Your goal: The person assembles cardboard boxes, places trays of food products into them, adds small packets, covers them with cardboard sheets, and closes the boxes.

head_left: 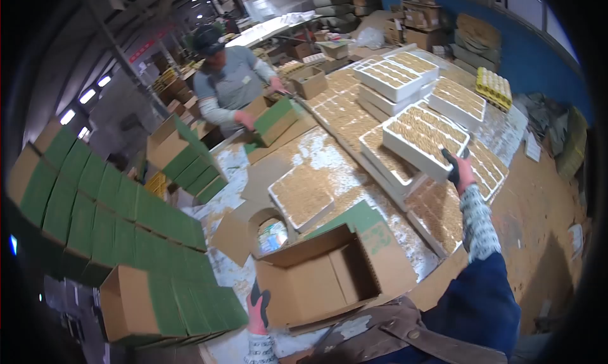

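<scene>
My right hand (461,171), in a pink glove with black fingertips, grips the near right corner of a white foam tray (418,156) filled with tan, husk-like material. That tray sits tilted, partly over another filled tray (379,150). My left hand (258,310), in a matching glove, is beside the left wall of an open cardboard box (316,282), its fingers stretched upward; whether it touches the box I cannot tell. Nothing shows inside the box. Beyond it, a foam tray (301,196) of tan material lies on the table.
Across the table (316,150), a person (231,85) handles a green-and-brown carton (275,120). Stacked green cartons (120,206) line the left side. Stacked foam trays (392,79) stand at the back right, near yellow egg trays (493,88). A round container (268,230) holds colourful packets.
</scene>
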A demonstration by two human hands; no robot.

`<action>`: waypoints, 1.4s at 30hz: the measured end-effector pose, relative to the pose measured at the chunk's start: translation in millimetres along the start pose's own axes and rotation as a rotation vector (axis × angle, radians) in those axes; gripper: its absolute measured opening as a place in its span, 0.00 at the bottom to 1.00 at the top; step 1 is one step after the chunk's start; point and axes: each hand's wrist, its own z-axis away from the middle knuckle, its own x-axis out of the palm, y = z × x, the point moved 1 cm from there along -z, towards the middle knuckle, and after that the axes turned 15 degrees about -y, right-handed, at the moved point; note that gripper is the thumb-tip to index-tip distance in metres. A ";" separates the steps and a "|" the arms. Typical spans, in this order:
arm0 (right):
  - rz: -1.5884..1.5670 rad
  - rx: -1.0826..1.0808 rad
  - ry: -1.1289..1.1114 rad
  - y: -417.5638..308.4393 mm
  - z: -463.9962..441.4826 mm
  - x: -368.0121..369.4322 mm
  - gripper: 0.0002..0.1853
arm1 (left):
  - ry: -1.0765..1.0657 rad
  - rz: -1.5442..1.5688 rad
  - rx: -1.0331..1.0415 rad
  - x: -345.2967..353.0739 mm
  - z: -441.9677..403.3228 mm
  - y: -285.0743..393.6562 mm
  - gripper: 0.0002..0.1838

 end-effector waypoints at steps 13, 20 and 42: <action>0.610 -0.752 -1.468 -92.9 226.1 175.1 0.34 | -0.045 -0.286 0.430 5.3 -57.9 -40.2 0.14; 0.461 0.356 -1.221 -74.5 217.2 185.3 0.32 | -0.018 0.116 0.225 25.9 -8.8 14.4 0.22; 1.411 -0.631 -1.540 86.5 139.4 447.9 0.17 | 0.266 0.378 -0.040 -87.1 -56.7 -28.5 0.15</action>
